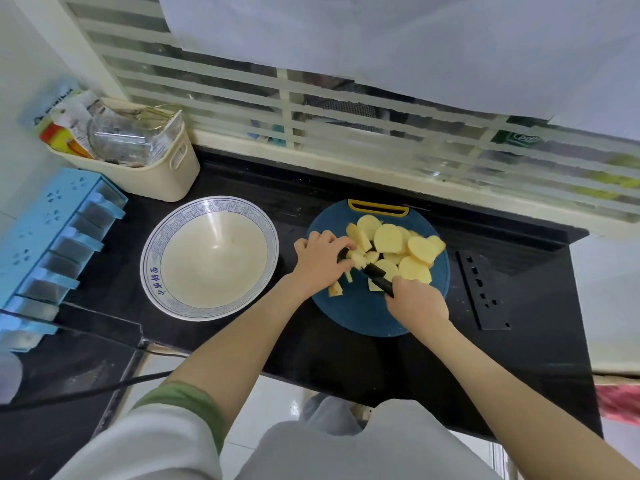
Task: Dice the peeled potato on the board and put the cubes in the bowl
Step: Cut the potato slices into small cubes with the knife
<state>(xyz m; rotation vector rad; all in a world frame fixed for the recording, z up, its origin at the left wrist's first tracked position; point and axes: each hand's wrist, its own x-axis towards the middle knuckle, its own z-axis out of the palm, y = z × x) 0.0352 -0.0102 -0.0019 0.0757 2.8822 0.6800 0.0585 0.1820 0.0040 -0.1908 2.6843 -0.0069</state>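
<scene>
Head view looks down on a black bench (pixel 311 355) where a round dark blue board (pixel 360 313) lies, with a yellow handle slot at its far edge. The peeled potato is already cut in slices: the potato slices (pixel 391 237) lie in an overlapping heap on the far right part of the board. The left hand (pixel 320 259) is over the left part of the board, and its grip is curled around a potato piece (pixel 358 259), holding it down on the board. The right hand (pixel 417 303) is at the near right side of the board; its grip is closed tight around the handle of a black knife (pixel 375 273). The knife points away and to the left, and its far end meets the potato piece just beside the fingers of the left hand. Some small cut pieces (pixel 335 289) lie on the board near its left edge, just below the left hand. The bowl (pixel 152 268), white with a blue pattern on the rim, stands on the bench just to the left of the board. Behind the bowl, in the far left corner, stands a beige basket (pixel 173 174) with a glass jar (pixel 117 136) and packets inside. A light blue rack (pixel 41 233) is along the left wall, and a flat black plate (pixel 485 299) with holes lies on the bench to the right of the board.
</scene>
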